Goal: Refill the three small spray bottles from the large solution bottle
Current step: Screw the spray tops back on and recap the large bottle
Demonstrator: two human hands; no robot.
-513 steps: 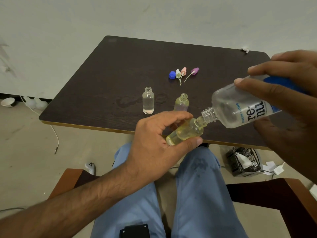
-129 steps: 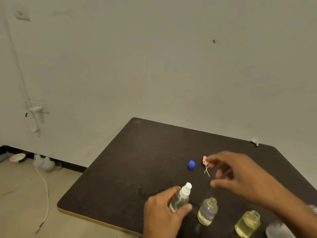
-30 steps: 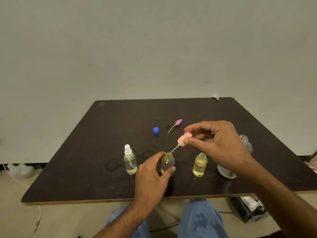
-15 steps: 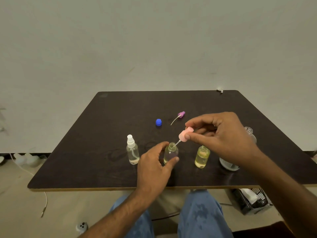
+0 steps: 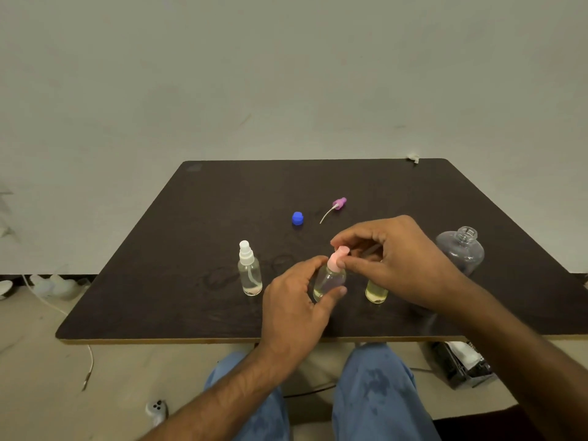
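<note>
Three small bottles stand in a row near the front of the dark table (image 5: 191, 237). The left bottle (image 5: 250, 275) is clear and carries a white spray top. My left hand (image 5: 296, 300) grips the middle bottle (image 5: 327, 283) by its body. My right hand (image 5: 391, 262) pinches the pink spray top (image 5: 337, 261), which sits on that bottle's neck. The right bottle (image 5: 376, 292) holds yellow liquid and is partly hidden behind my right hand. The large solution bottle (image 5: 461, 249) stands uncapped at the right.
A blue cap (image 5: 297, 218) and a purple spray top (image 5: 338, 205) with its tube lie further back on the table. A scrap of white paper (image 5: 413, 158) sits at the far right corner. Below the table are my knees, a black basket (image 5: 458, 367) and a white controller (image 5: 156, 409).
My right hand has lowered the pink spray top, feeding its tube into the middle bottle until the top sits on the neck. My left hand kept its grip on the bottle.
</note>
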